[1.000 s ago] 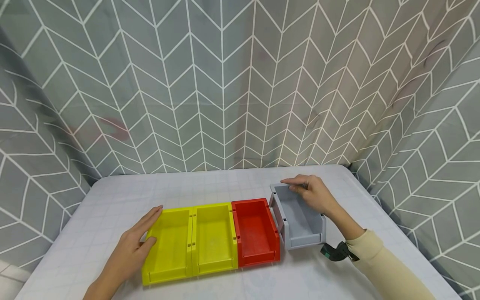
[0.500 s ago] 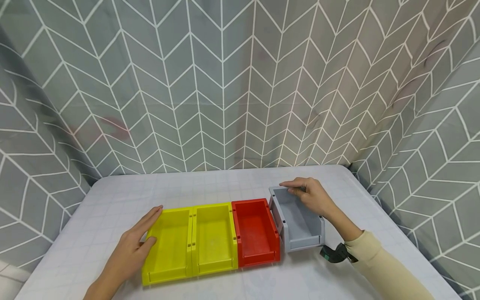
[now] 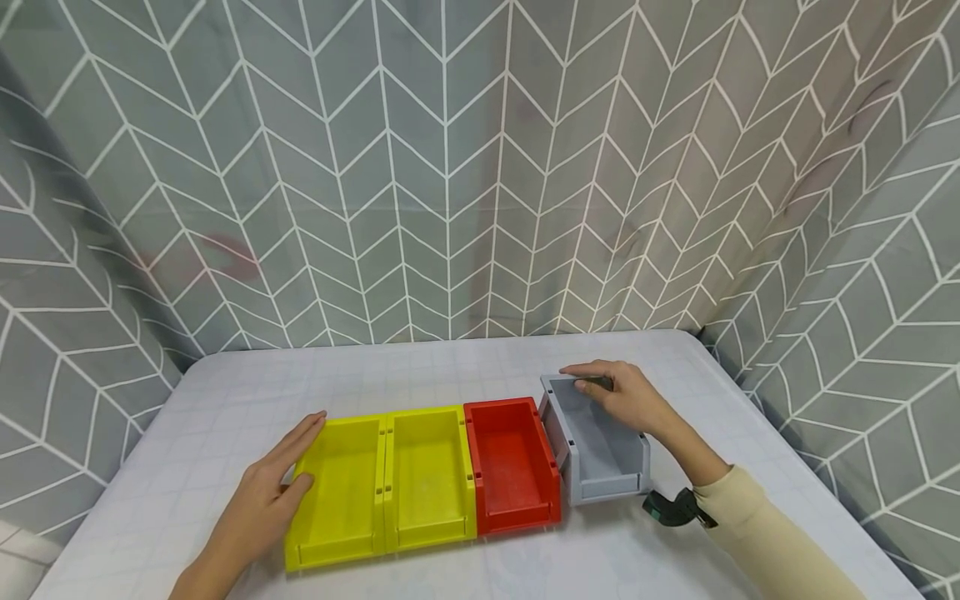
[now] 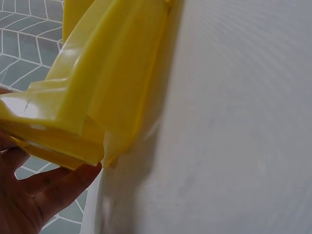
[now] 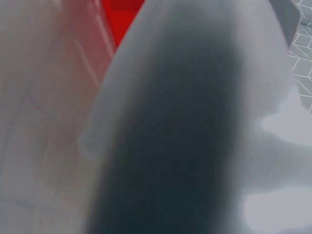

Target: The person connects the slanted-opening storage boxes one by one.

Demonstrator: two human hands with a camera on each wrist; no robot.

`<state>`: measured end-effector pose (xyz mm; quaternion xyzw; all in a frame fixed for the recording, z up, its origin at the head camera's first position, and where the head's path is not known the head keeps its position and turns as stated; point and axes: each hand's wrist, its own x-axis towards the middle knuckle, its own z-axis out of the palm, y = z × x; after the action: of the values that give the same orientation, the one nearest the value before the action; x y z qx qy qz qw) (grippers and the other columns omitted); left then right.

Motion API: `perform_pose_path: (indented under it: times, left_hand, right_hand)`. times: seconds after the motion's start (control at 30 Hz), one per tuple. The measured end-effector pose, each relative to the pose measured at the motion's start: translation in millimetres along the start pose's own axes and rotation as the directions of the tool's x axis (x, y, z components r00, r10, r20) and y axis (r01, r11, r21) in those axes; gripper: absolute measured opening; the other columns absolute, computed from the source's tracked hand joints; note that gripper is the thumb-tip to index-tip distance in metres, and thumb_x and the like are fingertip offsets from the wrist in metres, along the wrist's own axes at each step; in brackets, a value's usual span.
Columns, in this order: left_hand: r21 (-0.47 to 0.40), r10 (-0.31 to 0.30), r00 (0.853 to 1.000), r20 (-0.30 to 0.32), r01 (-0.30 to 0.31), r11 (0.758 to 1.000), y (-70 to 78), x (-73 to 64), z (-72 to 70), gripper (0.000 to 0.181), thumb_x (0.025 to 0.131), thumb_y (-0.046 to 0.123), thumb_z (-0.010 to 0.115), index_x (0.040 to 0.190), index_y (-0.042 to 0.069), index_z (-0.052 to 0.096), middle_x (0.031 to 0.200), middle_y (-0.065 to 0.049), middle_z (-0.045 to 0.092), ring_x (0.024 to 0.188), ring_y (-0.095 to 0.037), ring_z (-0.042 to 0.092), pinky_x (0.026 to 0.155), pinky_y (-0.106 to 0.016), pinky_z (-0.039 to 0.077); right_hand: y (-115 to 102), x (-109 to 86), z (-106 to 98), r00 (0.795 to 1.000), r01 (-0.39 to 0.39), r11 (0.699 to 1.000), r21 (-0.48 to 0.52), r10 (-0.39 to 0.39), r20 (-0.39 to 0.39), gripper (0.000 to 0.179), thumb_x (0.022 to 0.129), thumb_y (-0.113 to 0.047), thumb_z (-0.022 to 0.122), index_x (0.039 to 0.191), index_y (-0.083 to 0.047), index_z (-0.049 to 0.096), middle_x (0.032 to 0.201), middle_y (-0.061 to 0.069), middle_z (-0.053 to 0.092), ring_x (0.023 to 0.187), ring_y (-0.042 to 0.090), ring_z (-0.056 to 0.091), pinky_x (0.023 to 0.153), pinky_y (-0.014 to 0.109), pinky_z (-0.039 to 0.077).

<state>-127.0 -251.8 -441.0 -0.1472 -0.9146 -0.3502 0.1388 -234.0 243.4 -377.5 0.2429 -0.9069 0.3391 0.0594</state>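
Two yellow storage bins, the left one (image 3: pixel 341 492) and the right one (image 3: pixel 427 479), stand side by side in the head view, with a red bin (image 3: pixel 513 458) against them. My left hand (image 3: pixel 258 496) holds the leftmost yellow bin at its left wall; in the left wrist view fingers (image 4: pixel 63 187) touch the yellow plastic. To the right of the red bin sits a grey bin (image 3: pixel 600 442), slightly tilted and set a little farther back. My right hand (image 3: pixel 626 396) grips its back rim, thumb on the inside. A dark blur (image 5: pixel 170 146) covers much of the right wrist view.
A white cloth (image 3: pixel 420 367) covers the table under the bins. Grey curtains with white chevron lines (image 3: pixel 465 167) rise behind and at both sides. A black wrist device (image 3: pixel 675 507) hangs by the beige right sleeve (image 3: pixel 757 525).
The grey bin has come slightly toward me and lower at its back, with my right hand still on its rim. My left hand, the yellow bins and the red bin stay where they were.
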Motion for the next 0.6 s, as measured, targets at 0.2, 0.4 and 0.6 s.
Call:
perform_pose_path:
  times: [0.2, 0.4, 0.6]
  left_hand:
    - [-0.001, 0.007, 1.000, -0.002, -0.007, 1.000, 0.0, -0.4, 0.8, 0.071, 0.094, -0.006, 0.060, 0.161, 0.010, 0.041, 0.166, -0.005, 0.035, 0.146, -0.039, 0.039, 0.100, 0.001, 0.020]
    - [0.000, 0.005, 1.000, 0.000, -0.005, 1.000, 1.1, 0.2, -0.4, 0.072, 0.094, -0.007, 0.060, 0.161, 0.011, 0.040, 0.166, -0.006, 0.035, 0.147, -0.038, 0.038, 0.103, 0.001, 0.017]
    - [-0.002, 0.013, 1.000, -0.009, -0.013, 1.000, 1.7, -0.1, 0.2, 0.072, 0.094, -0.007, 0.060, 0.161, 0.010, 0.041, 0.165, -0.006, 0.035, 0.146, -0.040, 0.039, 0.103, 0.001, 0.016]
  right_hand:
    - [-11, -7.7, -2, 0.998, 0.043, 0.995, -0.089, -0.040, 0.043, 0.050, 0.101, -0.030, 0.069, 0.145, -0.007, 0.062, 0.144, 0.017, 0.059, 0.134, 0.041, 0.051, 0.107, 0.067, 0.042]
    - [-37, -20.0, 6, 0.993, 0.091, 0.959, -0.270, -0.067, 0.099, 0.077, 0.090, -0.057, 0.071, 0.154, -0.017, 0.054, 0.153, 0.020, 0.048, 0.138, 0.046, 0.042, 0.101, 0.075, 0.041]
    - [-50, -23.8, 19, 0.998, 0.063, 0.927, -0.369, -0.048, 0.049, 0.078, 0.086, -0.060, 0.070, 0.154, -0.024, 0.054, 0.152, 0.018, 0.048, 0.138, 0.045, 0.041, 0.098, 0.074, 0.044]
